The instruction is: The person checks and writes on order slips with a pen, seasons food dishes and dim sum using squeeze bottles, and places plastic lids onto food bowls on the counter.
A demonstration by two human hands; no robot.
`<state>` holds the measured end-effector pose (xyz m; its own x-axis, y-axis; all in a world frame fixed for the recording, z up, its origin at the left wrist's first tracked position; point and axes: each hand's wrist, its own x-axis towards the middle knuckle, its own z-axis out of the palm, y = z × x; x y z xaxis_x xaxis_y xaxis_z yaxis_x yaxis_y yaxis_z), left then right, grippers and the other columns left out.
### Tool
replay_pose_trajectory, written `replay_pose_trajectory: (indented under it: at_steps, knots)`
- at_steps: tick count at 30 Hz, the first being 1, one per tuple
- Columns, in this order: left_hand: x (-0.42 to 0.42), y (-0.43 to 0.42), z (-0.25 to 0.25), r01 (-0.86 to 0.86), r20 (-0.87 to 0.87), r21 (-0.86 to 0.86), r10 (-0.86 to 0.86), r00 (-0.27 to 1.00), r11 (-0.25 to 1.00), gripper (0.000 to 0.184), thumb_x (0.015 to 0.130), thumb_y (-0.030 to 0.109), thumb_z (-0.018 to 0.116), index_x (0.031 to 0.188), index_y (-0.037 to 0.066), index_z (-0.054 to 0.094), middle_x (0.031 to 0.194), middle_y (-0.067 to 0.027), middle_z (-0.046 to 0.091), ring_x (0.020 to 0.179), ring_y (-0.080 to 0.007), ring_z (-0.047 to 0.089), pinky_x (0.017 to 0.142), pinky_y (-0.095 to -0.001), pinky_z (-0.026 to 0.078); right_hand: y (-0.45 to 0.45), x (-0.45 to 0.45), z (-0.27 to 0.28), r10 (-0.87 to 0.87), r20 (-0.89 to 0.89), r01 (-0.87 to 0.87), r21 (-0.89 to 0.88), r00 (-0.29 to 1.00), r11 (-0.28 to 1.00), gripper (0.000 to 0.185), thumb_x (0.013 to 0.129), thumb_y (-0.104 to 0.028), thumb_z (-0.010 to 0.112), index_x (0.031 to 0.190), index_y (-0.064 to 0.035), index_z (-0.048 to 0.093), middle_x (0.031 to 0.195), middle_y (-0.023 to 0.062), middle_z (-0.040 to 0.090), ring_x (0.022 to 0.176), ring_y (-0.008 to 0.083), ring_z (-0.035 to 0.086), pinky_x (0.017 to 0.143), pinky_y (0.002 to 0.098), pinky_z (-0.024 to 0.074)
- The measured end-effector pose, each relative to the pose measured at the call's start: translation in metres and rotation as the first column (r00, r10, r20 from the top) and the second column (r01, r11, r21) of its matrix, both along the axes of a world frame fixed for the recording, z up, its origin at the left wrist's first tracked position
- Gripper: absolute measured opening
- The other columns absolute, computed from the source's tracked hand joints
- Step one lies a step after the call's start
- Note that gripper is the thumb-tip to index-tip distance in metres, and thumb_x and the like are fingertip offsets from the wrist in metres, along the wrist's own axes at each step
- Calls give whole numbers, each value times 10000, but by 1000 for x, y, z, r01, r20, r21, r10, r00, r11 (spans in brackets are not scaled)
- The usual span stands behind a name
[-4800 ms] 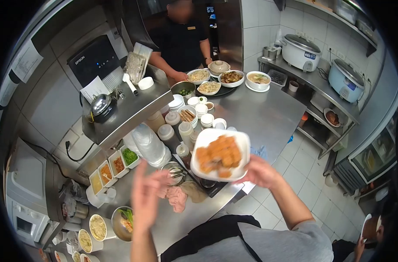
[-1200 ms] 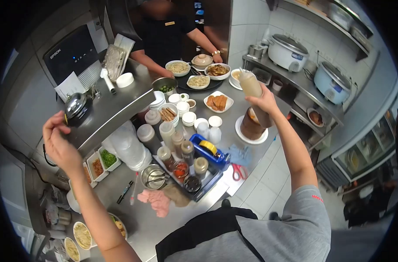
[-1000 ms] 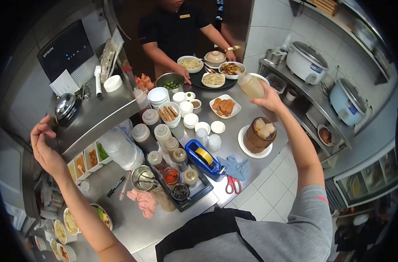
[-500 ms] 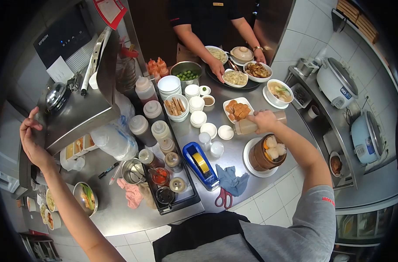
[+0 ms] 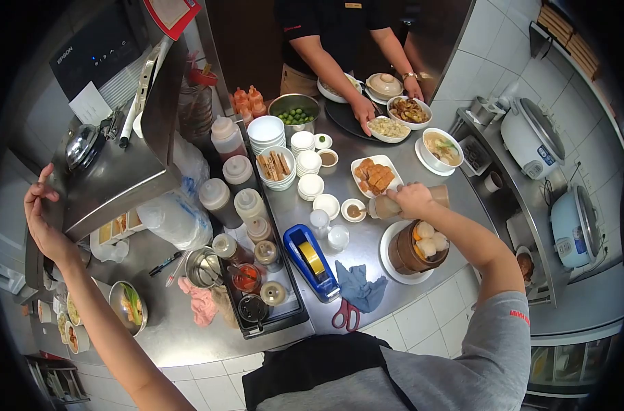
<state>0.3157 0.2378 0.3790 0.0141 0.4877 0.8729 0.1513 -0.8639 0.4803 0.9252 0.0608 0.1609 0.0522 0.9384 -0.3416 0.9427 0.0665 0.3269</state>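
Note:
My right hand [image 5: 415, 201] is wrapped round a squeeze bottle [image 5: 440, 197] of brownish sauce, tipped on its side. The bottle's nozzle points left into a small white saucer [image 5: 345, 216], where a little brown sauce lies. Just behind the bottle is a white square plate [image 5: 359, 164] of sliced golden-brown food. A bamboo steamer [image 5: 402, 252] with dumplings stands on a white plate [image 5: 392, 268] below my right forearm. Far to the left, my left hand [image 5: 45, 222] rests against the edge of a steel shelf [image 5: 113, 198], fingers apart, holding nothing.
Across the counter a co-worker's hands hold white bowls [image 5: 389, 137] at a black tray [image 5: 346, 120]. A blue tape dispenser [image 5: 310, 264], red-handled scissors [image 5: 346, 316], a blue cloth [image 5: 361, 286] and a black bottle tray [image 5: 284, 327] occupy the middle. Stacked white bowls [image 5: 266, 130] stand behind.
Brown sauce now shows in the small saucer, which looked white before. The co-worker has shifted a white bowl right and forward. My hands keep nearly the same places.

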Motion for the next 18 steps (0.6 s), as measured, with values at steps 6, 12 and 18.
replay_pose_trajectory:
  at_steps: [6,12,18]
  knots:
    - [1,0,-1,18,19,-2,-18,1000,1000,279,894,95,262,1006,-1,499,826,-87,454,1157,-328,457,1028,-407,258,-6,0,0,-6,-22,6,20,1000,1000,594,664,-321,733,1190,-178,495,971,81,622,868,251,633,756,367,498]
    - [-2,4,-2,77,23,6,-77,997,997,271,904,119,289,1011,-9,502,817,-85,451,1174,-340,441,1035,-423,243,-10,-5,0,-43,-8,43,32,999,999,611,638,-308,755,1178,-177,501,991,76,617,899,247,625,775,369,490]
    - [11,-2,1,52,37,44,-54,998,998,241,895,154,348,954,8,529,809,-99,505,1128,-313,488,997,-386,282,-12,-13,26,-53,-294,131,252,954,959,682,603,-282,773,1202,-137,478,1056,116,589,991,295,579,827,396,467]
